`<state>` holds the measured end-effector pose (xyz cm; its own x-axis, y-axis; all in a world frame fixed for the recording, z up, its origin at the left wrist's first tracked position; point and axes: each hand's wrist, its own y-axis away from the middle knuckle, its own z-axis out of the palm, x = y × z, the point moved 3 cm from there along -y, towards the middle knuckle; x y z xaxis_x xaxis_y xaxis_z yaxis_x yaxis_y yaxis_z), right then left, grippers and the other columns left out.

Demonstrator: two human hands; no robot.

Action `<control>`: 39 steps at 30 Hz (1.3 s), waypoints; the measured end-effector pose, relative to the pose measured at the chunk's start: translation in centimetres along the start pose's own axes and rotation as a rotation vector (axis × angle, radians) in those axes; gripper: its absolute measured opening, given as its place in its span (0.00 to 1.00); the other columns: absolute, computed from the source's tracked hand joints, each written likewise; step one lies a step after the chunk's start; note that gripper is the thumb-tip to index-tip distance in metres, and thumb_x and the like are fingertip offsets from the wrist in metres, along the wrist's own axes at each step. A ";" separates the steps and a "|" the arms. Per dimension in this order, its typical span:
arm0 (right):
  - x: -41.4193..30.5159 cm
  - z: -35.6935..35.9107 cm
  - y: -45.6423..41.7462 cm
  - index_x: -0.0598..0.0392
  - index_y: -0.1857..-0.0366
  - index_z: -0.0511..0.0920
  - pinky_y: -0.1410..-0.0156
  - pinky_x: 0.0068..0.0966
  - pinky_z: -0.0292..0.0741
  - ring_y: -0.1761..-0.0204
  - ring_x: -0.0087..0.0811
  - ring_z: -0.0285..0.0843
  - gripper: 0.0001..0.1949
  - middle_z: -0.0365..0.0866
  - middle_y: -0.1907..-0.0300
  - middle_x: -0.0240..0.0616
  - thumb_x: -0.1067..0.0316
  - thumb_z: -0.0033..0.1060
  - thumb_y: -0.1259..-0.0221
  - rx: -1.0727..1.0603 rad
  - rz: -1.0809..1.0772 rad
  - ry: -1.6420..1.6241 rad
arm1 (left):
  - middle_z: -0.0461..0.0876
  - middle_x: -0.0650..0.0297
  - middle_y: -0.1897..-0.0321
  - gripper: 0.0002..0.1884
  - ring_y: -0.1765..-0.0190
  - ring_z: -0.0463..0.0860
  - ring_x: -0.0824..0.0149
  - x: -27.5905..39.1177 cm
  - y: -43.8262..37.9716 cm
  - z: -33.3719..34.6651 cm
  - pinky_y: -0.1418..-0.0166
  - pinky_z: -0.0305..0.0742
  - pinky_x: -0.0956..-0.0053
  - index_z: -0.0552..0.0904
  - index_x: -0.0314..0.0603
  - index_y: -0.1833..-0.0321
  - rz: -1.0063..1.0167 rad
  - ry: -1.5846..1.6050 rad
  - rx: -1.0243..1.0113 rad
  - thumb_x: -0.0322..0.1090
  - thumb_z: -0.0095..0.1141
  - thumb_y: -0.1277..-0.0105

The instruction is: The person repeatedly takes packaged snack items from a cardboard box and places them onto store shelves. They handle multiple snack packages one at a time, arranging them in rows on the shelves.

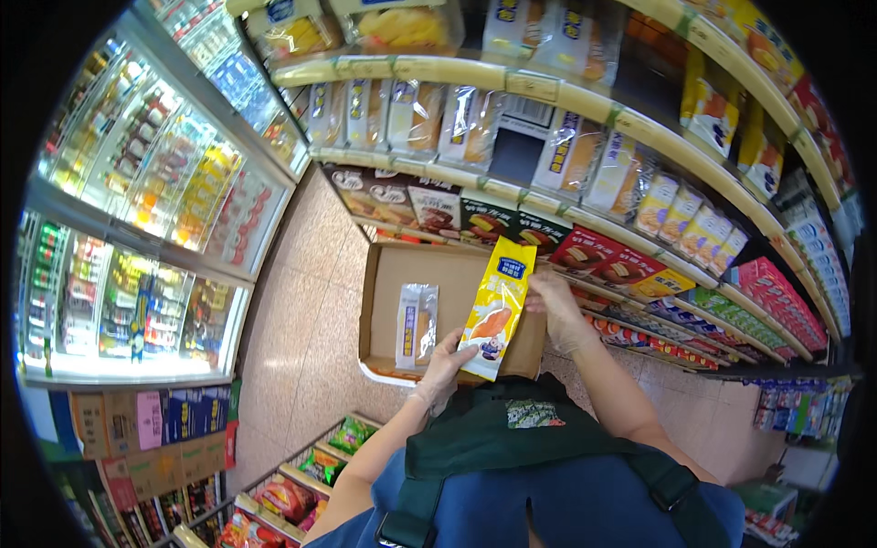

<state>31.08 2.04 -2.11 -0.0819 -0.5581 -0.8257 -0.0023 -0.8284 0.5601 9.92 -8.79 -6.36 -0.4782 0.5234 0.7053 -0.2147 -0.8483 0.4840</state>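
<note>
A long yellow and white plastic food packet (pixel 499 308) is held over an open cardboard box. My left hand (pixel 444 366), in a clear thin glove, grips its lower left corner with the thumb on top. At the packet's upper right edge is my right hand (pixel 553 301), also gloved, with its fingers bent; whether they grip the packet I cannot tell. Inside the cardboard box (pixel 390 264) lies one clear-wrapped bread packet (pixel 417 327), left of the yellow one. The box is directly before my body, close to the shelves.
Shelves with wrapped bread (pixel 414 123) and boxed snacks (pixel 490 222) rise ahead and to the right. Glass-door drink fridges (pixel 171 164) stand at the left. A rack of bagged snacks (pixel 284 496) is at the lower left, near stacked cartons (pixel 161 462).
</note>
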 end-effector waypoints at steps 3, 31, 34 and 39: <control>6.8 1.5 -1.9 0.53 0.52 0.78 0.56 0.25 0.76 0.58 0.25 0.81 0.16 0.84 0.59 0.32 0.53 0.59 0.33 -0.020 0.221 -0.019 | 0.81 0.59 0.47 0.22 0.46 0.81 0.67 -3.3 -1.2 -2.0 0.40 0.75 0.73 0.72 0.33 0.35 -0.061 0.025 0.073 0.25 0.58 0.32; 9.3 6.4 -0.4 0.60 0.47 0.76 0.40 0.42 0.72 0.46 0.51 0.76 0.19 0.76 0.47 0.54 0.67 0.54 0.44 0.061 -0.355 0.518 | 0.87 0.48 0.70 0.15 0.67 0.87 0.61 -1.2 -3.5 -16.2 0.59 0.80 0.65 0.84 0.24 0.57 0.159 -0.779 0.770 0.34 0.62 0.38; 9.2 7.5 0.8 0.62 0.51 0.79 0.44 0.38 0.75 0.52 0.46 0.81 0.18 0.81 0.53 0.54 0.67 0.53 0.45 -0.177 -0.072 0.442 | 0.87 0.48 0.71 0.13 0.67 0.87 0.60 -1.5 -3.7 -16.5 0.59 0.80 0.65 0.86 0.28 0.62 0.182 -0.813 0.744 0.35 0.62 0.40; 11.0 8.3 0.1 0.62 0.44 0.76 0.43 0.33 0.75 0.54 0.39 0.80 0.23 0.82 0.57 0.46 0.59 0.55 0.40 -0.314 -0.207 0.827 | 0.87 0.48 0.68 0.17 0.62 0.87 0.56 -1.7 -3.8 -14.7 0.54 0.79 0.63 0.86 0.31 0.61 0.213 -0.826 0.718 0.42 0.62 0.39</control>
<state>21.94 -3.81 -10.58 0.6315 -0.1527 -0.7602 0.3440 -0.8234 0.4512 -1.02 -7.64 -16.98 0.3239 0.4913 0.8085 0.4741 -0.8238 0.3107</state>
